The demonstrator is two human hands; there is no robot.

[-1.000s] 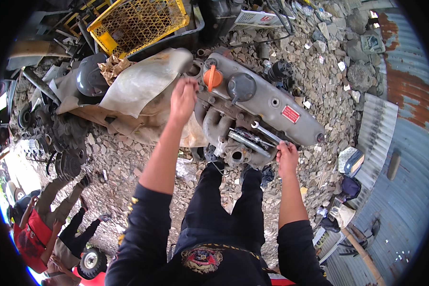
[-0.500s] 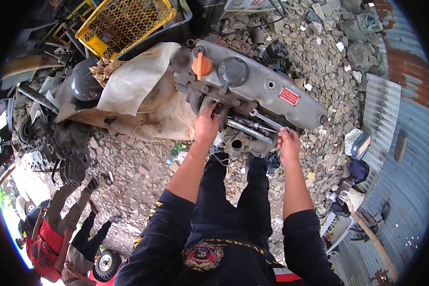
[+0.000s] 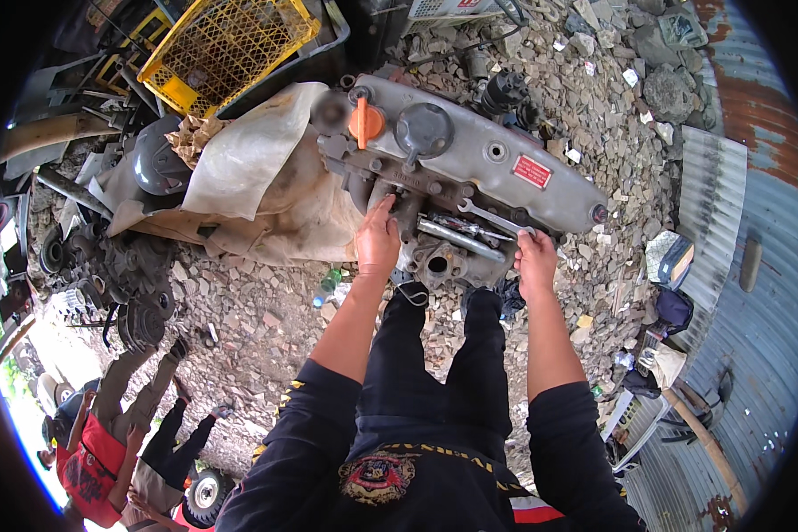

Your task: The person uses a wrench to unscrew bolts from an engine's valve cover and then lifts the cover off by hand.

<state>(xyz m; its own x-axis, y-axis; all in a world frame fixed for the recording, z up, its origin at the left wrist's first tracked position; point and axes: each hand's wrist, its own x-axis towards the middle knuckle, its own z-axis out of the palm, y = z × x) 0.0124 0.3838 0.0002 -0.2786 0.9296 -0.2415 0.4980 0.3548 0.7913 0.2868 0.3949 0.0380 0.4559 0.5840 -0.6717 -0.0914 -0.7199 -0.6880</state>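
Note:
A grey engine (image 3: 470,142) with a long valve cover, an orange filler cap (image 3: 364,122) and a round dark cap (image 3: 424,131) lies in front of me. My left hand (image 3: 378,243) rests at the manifold pipe (image 3: 383,191), fingers stretched out against it and holding nothing that I can see. In my right hand (image 3: 535,264) is an open-ended wrench (image 3: 489,214), gripped by one end. Its open jaw points up and left over the manifold side of the engine. Beside the wrench, several metal tools (image 3: 461,234) lie on the engine.
A stained sheet (image 3: 266,226) spreads left of the engine, below a yellow crate (image 3: 206,89). Greasy engine parts (image 3: 106,288) are heaped farther left. Gravel (image 3: 248,319) covers the ground. Corrugated metal sheeting (image 3: 727,293) borders the right. Other people (image 3: 106,452) stand at the lower left.
My left hand has drawn back slightly, and its fingers now lie straighter on the pipe. The right hand keeps the wrench in nearly the same place. The whole view has shifted a little.

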